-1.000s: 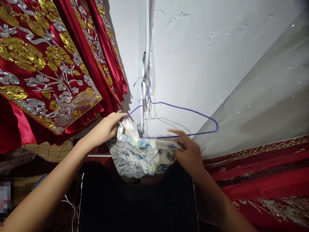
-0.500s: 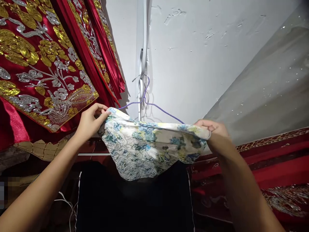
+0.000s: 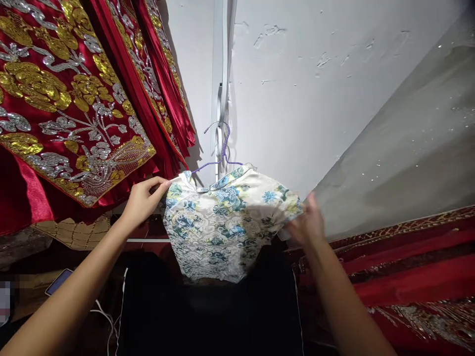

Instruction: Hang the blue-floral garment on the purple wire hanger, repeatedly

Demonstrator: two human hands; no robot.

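Observation:
A floral garment [image 3: 218,222], white with blue, green and yellow flowers, hangs on a purple wire hanger [image 3: 208,166]. It has a stand-up collar and a short sleeve on the right. My left hand [image 3: 144,200] pinches the garment's left shoulder between thumb and fingers. At the right sleeve is my right hand [image 3: 308,222], blurred, its fingers looking apart; whether it touches the cloth is hard to tell. The hanger's hook stands by a narrow white rail [image 3: 221,59] on the wall.
Red garments with gold and silver sequins [image 3: 89,99] hang at upper left. A sheer sparkly fabric [image 3: 404,133] covers the right side, above red beaded cloth [image 3: 419,267]. White cables [image 3: 106,316] and a device with a screen [image 3: 59,282] lie at lower left.
My right hand has let go of the garment's stretched top edge and moved left and down to the sleeve. The collar and right shoulder now sit over the hanger. My left hand still pinches its side.

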